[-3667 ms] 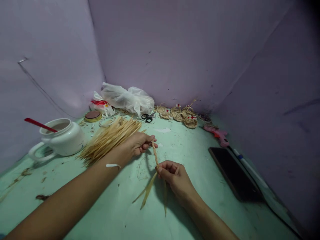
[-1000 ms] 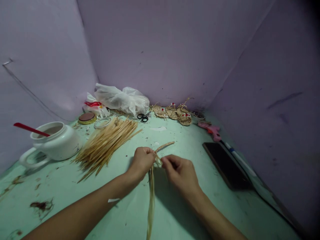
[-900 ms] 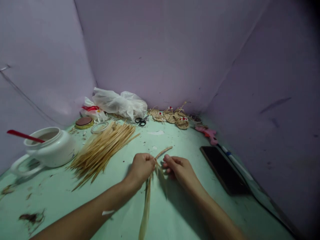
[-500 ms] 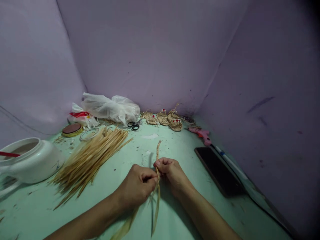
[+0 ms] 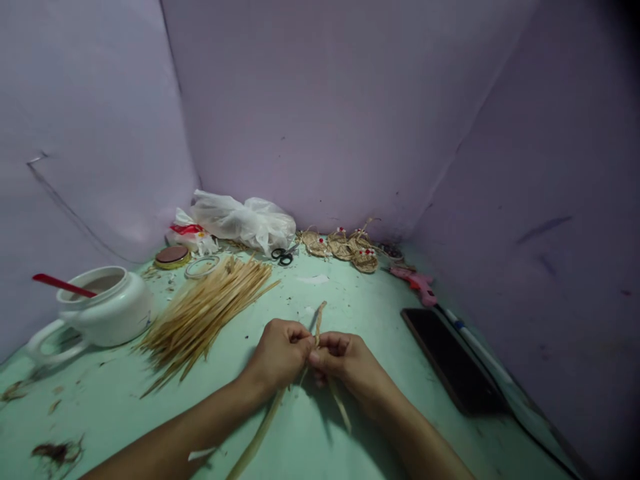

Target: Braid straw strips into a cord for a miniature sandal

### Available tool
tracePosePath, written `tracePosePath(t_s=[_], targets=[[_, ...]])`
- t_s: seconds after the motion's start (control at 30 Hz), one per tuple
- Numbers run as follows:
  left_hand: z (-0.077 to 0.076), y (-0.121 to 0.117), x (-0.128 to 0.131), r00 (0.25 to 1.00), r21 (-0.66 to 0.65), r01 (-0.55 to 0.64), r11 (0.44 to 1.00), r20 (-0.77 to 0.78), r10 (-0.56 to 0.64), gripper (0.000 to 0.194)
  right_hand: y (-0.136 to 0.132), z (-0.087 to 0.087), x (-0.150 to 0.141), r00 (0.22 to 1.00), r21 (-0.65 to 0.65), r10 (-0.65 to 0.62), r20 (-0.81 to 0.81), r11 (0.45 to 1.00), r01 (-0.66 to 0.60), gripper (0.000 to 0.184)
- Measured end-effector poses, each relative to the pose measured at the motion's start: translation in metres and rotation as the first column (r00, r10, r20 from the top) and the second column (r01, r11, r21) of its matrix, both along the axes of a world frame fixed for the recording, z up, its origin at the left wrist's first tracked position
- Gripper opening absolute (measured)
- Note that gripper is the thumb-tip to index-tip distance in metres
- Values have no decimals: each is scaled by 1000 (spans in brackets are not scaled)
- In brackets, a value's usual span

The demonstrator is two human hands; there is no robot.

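Straw braid (image 5: pixel 320 320): rises just beyond our pinch.
Hands: our left hand (image 5: pixel 280 353) and right hand (image 5: pixel 354 365) pinch its base together, the right's grip now lower.
Loose strands (image 5: pixel 341 405): now splay beneath both hands, so seem untangled.

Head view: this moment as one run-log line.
left hand: pinching thin tan braided straw strip | right hand: pinching strip alongside | yellow straw bundle: lying on green table

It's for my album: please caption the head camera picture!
Left hand and right hand hold a tan straw-like braid above a green table.
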State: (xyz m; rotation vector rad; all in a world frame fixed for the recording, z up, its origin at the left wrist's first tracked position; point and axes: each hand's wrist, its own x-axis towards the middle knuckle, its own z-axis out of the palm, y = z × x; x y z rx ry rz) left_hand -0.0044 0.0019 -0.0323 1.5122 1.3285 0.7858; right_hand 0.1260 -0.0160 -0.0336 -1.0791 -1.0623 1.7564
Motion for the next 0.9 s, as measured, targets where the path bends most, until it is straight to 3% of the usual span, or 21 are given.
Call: tracePosePath(t_s=[0.13,0.27,0.5,0.7,0.8,0.9], targets=[[3,-1,3,1000,-12,0,1000,-1,0,19,4,-4,-3,998,59,-52,20,997,51,18],[5,-2,4,998,24,-15,1000,-56,16,21,2,0,-7,994,4,-91,67,996,91,11],[-1,1,1,987,116,-12,993,-155,30,23,-2,7,-1,992,-29,-49,115,998,53,29],[1,1,1,987,80,-26,996,-153,38,22,0,2,-1,991,-96,-35,132,994,48,17],[0,2,1,989,93,-14,996,-143,27,20,2,-4,1,938,82,-98,333,994,75,19],[1,3,0,990,100,-11,995,-135,25,20,3,-6,10,822,401,-234,519,916,8,23]])
